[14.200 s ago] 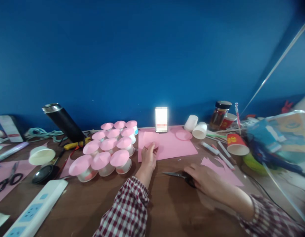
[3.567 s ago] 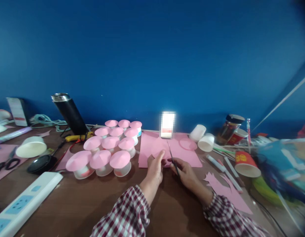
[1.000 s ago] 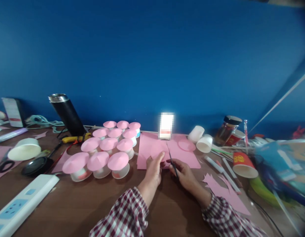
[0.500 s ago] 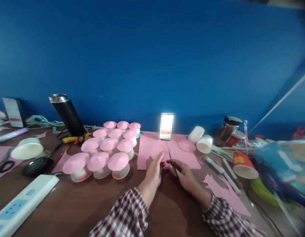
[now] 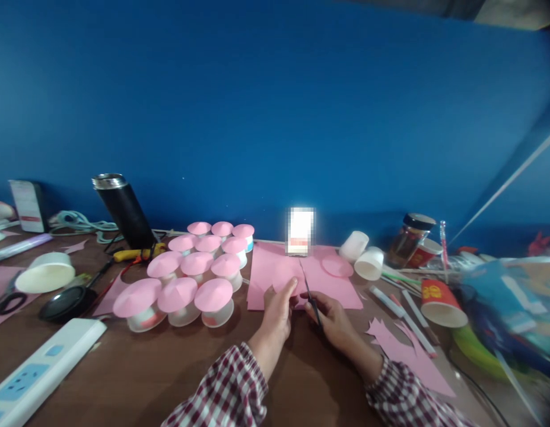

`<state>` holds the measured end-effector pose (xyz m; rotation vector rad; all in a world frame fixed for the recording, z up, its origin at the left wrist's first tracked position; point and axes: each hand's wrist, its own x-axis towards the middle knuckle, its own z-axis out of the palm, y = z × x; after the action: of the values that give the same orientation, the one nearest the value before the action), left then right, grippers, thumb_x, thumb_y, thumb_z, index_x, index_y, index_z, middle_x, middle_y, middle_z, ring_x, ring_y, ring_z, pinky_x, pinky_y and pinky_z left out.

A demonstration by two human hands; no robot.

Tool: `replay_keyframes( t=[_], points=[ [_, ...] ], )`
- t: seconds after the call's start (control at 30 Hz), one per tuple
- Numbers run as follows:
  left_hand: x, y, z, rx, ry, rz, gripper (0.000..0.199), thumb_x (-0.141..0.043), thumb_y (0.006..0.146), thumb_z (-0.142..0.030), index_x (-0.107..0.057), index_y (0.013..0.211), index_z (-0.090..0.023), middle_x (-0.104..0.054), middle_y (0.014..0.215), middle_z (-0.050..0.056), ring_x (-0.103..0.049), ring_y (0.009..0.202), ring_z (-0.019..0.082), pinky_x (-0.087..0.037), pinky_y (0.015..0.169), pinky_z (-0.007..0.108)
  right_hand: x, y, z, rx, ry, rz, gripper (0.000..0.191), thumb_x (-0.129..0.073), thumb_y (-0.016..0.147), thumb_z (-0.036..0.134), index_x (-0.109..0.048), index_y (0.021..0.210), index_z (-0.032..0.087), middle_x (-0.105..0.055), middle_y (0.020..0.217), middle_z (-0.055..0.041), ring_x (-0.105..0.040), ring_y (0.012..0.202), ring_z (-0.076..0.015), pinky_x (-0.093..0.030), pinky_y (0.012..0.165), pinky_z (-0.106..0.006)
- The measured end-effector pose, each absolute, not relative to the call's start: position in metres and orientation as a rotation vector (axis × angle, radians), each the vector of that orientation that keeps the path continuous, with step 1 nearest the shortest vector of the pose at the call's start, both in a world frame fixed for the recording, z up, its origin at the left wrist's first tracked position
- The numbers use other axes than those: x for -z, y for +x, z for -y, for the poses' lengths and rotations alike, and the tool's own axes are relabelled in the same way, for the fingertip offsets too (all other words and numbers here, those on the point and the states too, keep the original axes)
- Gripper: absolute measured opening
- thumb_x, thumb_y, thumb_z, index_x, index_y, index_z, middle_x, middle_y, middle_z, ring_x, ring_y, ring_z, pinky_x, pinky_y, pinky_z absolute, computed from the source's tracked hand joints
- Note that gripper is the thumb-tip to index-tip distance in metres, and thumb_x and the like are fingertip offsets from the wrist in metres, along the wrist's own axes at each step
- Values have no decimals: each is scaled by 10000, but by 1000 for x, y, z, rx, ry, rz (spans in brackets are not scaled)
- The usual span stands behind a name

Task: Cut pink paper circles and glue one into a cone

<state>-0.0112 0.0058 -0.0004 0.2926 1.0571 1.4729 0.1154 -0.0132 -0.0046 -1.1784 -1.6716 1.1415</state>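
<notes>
My left hand point(image 5: 277, 317) pinches a pink paper disc point(image 5: 284, 275), thumb on top; its outline blends into the stacked pink sheets point(image 5: 259, 296) behind. Scissors point(image 5: 314, 307) are in my right hand point(image 5: 334, 320), the thin blades pointing away from me at the disc's right side. Whether the blades touch the paper I cannot tell. Another pink disc point(image 5: 337, 266) lies on the sheets to the right. To the left stand several paper cups topped with shallow pink cones point(image 5: 177, 293), arranged in rows.
A lit phone point(image 5: 301, 230) stands upright behind the sheets. Two white cups point(image 5: 369, 264) lie on their sides, near a lidded jar point(image 5: 410, 240) and a red cup point(image 5: 441, 302). Pink scraps point(image 5: 412, 356) and markers point(image 5: 385, 301) lie right; a power strip point(image 5: 47, 370) and black flask point(image 5: 123, 210) left.
The whole view has shifted slightly, so things sit a little lower in the picture. Both hands keep nearly the same pose, with the paper disc and scissors still held.
</notes>
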Motion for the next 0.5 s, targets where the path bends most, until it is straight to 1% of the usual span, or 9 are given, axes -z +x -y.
replay_keyframes(
  t=[0.23, 0.37, 0.5],
  points=[
    [3, -11, -6, -1468, 307, -1018, 395, -816, 571, -283, -487, 761, -176, -545, 574, -41, -536, 478, 94, -442, 483, 223, 6, 116, 12, -1137, -1182, 1665, 382, -570, 857, 449, -634, 1088, 153, -591, 686, -12, -499, 581, -129, -418, 519, -225],
    [1, -11, -6, -1472, 309, -1019, 405, -822, 551, -289, -484, 742, -174, -539, 566, -47, -523, 470, 86, -433, 476, 215, 7, 117, 12, -1113, -1173, 1683, 382, -570, 859, 444, -632, 1097, 152, -615, 742, -30, -512, 607, -133, -429, 532, -223],
    [2, -11, -6, -1459, 307, -1023, 396, -814, 561, -290, -481, 742, -175, -517, 556, -57, -511, 465, 81, -424, 468, 211, 8, 117, 12, -1115, -1171, 1687, 390, -561, 868, 439, -627, 1117, 147, -596, 693, -19, -495, 587, -128, -413, 511, -214]
  ],
)
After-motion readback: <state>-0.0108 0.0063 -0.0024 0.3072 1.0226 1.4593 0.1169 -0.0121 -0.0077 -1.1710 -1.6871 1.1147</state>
